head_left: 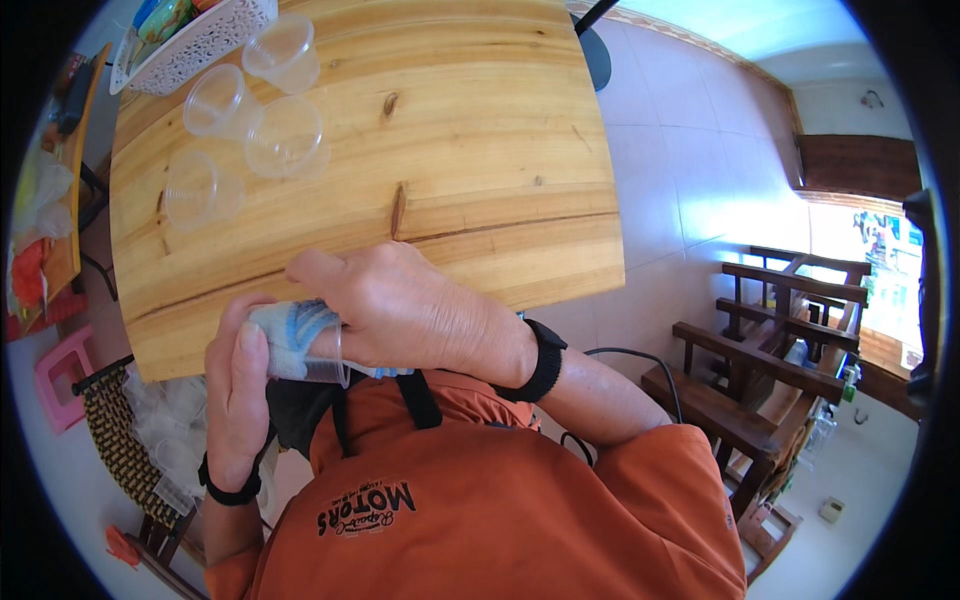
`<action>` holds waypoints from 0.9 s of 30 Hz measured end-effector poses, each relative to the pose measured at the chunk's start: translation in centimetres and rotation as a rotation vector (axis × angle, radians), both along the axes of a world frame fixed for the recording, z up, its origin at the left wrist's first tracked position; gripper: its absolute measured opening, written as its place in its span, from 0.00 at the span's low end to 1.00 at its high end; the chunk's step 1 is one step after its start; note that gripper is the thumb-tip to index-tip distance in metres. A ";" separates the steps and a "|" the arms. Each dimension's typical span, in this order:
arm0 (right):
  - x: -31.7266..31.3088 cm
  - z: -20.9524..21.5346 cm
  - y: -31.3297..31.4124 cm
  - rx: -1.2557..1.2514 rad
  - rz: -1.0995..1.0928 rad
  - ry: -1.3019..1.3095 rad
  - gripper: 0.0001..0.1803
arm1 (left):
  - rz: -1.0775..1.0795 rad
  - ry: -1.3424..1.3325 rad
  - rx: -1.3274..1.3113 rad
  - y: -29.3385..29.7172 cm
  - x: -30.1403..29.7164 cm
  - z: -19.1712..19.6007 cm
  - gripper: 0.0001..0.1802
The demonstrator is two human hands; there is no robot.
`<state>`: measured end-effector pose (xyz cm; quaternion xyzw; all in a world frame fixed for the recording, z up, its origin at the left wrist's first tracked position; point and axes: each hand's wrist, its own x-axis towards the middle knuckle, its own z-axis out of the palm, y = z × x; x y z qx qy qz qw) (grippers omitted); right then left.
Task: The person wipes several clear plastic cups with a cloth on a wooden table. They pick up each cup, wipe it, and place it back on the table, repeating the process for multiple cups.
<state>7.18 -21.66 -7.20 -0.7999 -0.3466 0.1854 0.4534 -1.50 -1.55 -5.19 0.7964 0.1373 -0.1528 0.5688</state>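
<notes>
The counter [480, 130] is honey-yellow pine with dark knots. At eleven o'clock stand clear plastic cups [285, 135] beside a white lattice basket [200, 45]. The shirt [520, 510] is orange.

You are working in bright daylight that floods in from the right, where the white floor [700, 190] is washed pale and the doorway glares. The wooden table [480, 130] is evenly lit, its edges bowed by the fisheye. A black vignette rings the sharp picture.
</notes>
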 end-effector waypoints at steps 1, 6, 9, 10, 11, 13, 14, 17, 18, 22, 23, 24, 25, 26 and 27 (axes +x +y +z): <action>-0.1 -0.4 0.1 0.056 -0.024 0.049 0.25 | 0.013 -0.059 0.020 -0.1 -0.1 -0.1 0.24; -1.4 -2.4 1.2 0.272 -0.095 0.439 0.27 | -0.064 -0.267 0.095 0.1 -0.4 -0.2 0.26; -2.0 -2.8 1.8 0.332 -0.080 0.678 0.28 | -0.124 -0.371 0.126 0.2 -0.4 -0.2 0.27; -1.9 -2.8 1.7 0.303 -0.080 0.646 0.28 | -0.118 -0.381 0.123 0.3 -0.4 -0.2 0.27; -1.8 -2.6 1.6 0.240 -0.071 0.606 0.28 | -0.125 -0.411 0.135 0.3 -0.4 -0.2 0.27; -1.1 -2.0 1.1 0.143 -0.037 0.336 0.28 | -0.109 -0.312 0.130 0.3 -0.3 -0.1 0.27; -0.9 -1.6 0.9 0.103 -0.016 0.185 0.28 | -0.099 -0.290 0.137 0.4 -0.3 0.0 0.27; -0.3 -0.3 0.5 0.031 0.010 0.060 0.28 | -0.116 -0.214 0.111 0.4 0.1 -0.1 0.23; -0.2 0.0 0.5 -0.001 0.020 0.089 0.28 | -0.120 -0.172 0.101 0.4 0.1 0.2 0.24; -0.2 0.0 0.3 -0.010 0.008 0.149 0.30 | -0.113 -0.099 0.025 0.2 0.1 0.6 0.25; -0.2 -0.2 0.3 -0.016 -0.003 0.184 0.30 | -0.116 -0.116 0.001 0.1 0.1 0.6 0.24; -0.3 -0.6 0.4 0.004 -0.004 0.225 0.30 | -0.105 -0.122 -0.021 0.2 0.1 0.6 0.23; -0.4 -0.9 0.4 0.015 -0.012 0.274 0.30 | -0.106 -0.167 -0.020 0.2 0.1 0.5 0.22; -0.6 -1.2 0.5 0.026 -0.021 0.323 0.30 | -0.108 -0.210 -0.025 0.3 0.1 0.5 0.22; -0.7 -1.6 0.6 0.064 -0.008 0.437 0.30 | -0.105 -0.248 -0.028 0.4 0.1 0.4 0.21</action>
